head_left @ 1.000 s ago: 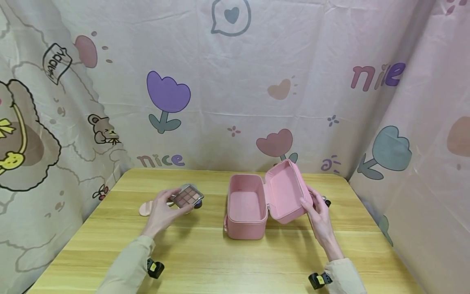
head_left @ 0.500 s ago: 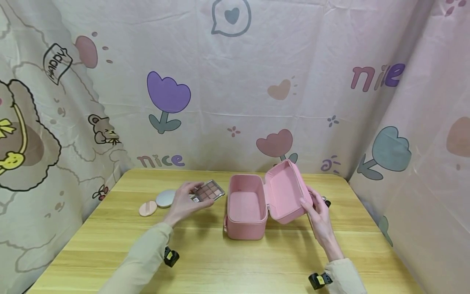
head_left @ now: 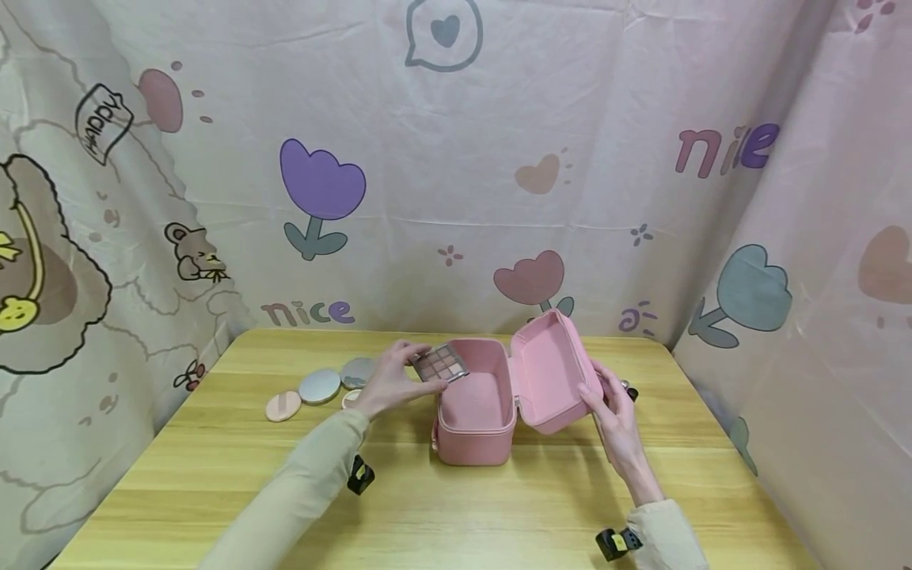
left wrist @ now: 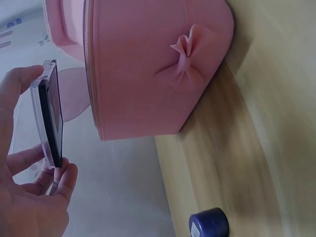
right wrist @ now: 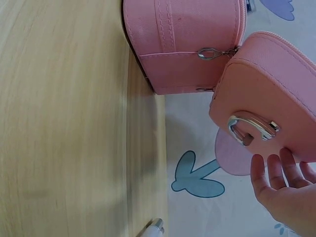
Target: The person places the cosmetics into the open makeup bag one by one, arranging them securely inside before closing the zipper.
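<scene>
Between thumb and fingers my left hand (head_left: 396, 378) pinches an eyeshadow palette (head_left: 440, 364) by its edges, over the left rim of the pink makeup case (head_left: 476, 445). In the left wrist view the palette (left wrist: 49, 116) appears edge-on, beside the case wall with its bow (left wrist: 185, 64). The case stands upright on the table, unzipped, its bare pink inside showing. My right hand (head_left: 617, 419) holds the lid (head_left: 552, 372) tilted back to the right, thumb at the rim. From the right wrist view, the fingertips lie against the lid's outer face near the handle (right wrist: 252, 126).
Left on the wooden table (head_left: 427, 522) lie a powder puff (head_left: 283, 406), a round silvery disc (head_left: 319, 386) and another round disc (head_left: 358, 372). A small dark blue jar (left wrist: 210, 223) stands near the case. Behind my right hand sits a small dark-tipped item (head_left: 631, 390). A printed curtain hangs behind.
My left hand has carried the palette rightward from the discs to the case's left rim, uncovering the discs. My right hand stays on the lid, which keeps its tilt.
</scene>
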A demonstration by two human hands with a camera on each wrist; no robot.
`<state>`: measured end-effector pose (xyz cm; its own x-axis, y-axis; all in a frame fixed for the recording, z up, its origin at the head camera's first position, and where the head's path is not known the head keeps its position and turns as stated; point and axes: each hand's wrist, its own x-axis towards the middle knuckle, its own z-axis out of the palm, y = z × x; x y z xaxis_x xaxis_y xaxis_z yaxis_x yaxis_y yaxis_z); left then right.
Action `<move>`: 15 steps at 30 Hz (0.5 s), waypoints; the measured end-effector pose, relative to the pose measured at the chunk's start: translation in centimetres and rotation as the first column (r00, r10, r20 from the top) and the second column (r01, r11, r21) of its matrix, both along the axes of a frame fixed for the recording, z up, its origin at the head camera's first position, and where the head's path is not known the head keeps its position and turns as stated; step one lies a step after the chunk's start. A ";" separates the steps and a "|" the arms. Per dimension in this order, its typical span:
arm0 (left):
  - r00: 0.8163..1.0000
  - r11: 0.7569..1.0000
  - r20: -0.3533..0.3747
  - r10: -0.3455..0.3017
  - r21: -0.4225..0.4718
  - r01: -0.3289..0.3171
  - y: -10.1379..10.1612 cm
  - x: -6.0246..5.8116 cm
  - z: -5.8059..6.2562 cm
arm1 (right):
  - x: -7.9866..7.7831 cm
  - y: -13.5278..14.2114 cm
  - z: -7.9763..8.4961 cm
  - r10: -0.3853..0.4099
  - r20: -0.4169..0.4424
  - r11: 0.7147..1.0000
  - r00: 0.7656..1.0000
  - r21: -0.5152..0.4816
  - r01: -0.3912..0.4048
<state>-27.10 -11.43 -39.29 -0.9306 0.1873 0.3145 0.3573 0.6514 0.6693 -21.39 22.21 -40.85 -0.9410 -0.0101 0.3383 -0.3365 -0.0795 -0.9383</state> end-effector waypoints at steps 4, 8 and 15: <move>1.000 0.999 -0.001 -0.030 -0.037 0.030 1.0 -0.7 0.2 | 0.0 0.0 0.0 -0.005 -0.002 1.000 1.000 0.000 0.005; 0.997 0.996 -0.005 -0.074 -0.059 0.074 1.8 -1.5 0.3 | 0.0 0.0 0.1 -0.004 0.003 1.000 1.000 -0.004 0.004; 0.987 0.985 0.035 -0.156 -0.064 0.158 3.1 -2.8 0.3 | 0.0 0.0 0.2 -0.009 0.017 1.000 1.000 0.004 0.009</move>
<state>-29.90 -8.35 -39.02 -0.8965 0.3516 0.2695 0.4397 0.6316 0.6385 -21.35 22.19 -40.67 -0.9468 -0.0033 0.3219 -0.3209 -0.0725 -0.9443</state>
